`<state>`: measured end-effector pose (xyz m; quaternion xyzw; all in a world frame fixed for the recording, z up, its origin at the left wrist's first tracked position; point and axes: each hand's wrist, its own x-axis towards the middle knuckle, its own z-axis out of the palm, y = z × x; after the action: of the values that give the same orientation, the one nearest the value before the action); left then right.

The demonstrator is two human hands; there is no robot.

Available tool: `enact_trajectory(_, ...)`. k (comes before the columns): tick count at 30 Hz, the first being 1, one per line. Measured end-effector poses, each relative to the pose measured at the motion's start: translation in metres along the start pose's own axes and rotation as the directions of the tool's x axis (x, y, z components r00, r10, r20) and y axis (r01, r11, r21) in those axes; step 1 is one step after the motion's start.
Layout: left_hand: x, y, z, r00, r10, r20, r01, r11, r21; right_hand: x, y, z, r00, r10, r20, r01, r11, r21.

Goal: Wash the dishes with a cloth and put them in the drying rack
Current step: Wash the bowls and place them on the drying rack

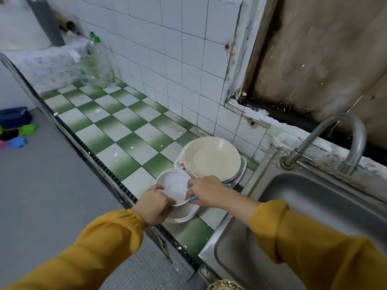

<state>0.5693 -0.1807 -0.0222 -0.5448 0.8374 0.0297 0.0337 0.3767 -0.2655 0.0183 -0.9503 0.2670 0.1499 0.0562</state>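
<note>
**Both hands on the top bowl beside the sink**

The left hand [154,203] gripped the near rim of a white bowl [174,188], fingers curled over its edge. The bowl sat on top of a stack of white bowls [184,215] on the green-and-white checked counter [117,130], just left of the steel sink [314,216]. The right hand [206,190] held a blue cloth [193,198], fingers closed round it, against the bowl's right rim. Just behind the bowls lay a pile of plates topped by a cream plate [212,158]. A curved tap [343,139] stood over the sink. A clear bottle with a green cap [97,63] stood at the counter's far end by the tiled wall.
</note>
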Motion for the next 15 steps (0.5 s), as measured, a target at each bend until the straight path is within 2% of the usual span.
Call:
enact_trajectory(4, 0.001, 0.000, -0.011, 1.000, -0.013, 0.024, 0.018, 0.976, -0.216, -0.006, 0.005, 0.000, 0.999, 0.020, -0.043, -0.015, 0.991, 0.134)
enact_trajectory(7, 0.001, -0.001, -0.017, 0.997, -0.039, 0.061, 0.060, 0.918, -0.393, -0.009, 0.012, -0.001, 0.995, 0.052, -0.083, -0.029, 0.964, 0.265)
enact_trajectory(11, 0.000, -0.005, -0.021, 0.992, -0.105, 0.069, 0.120, 0.633, -0.765, -0.011, 0.020, -0.003, 0.990, 0.102, -0.094, -0.048, 0.887, 0.460)
enact_trajectory(15, 0.003, 0.003, -0.030, 0.984, -0.167, 0.061, 0.122, 0.385, -0.915, -0.013, 0.028, -0.007, 0.983, 0.161, -0.091, -0.070, 0.780, 0.622)
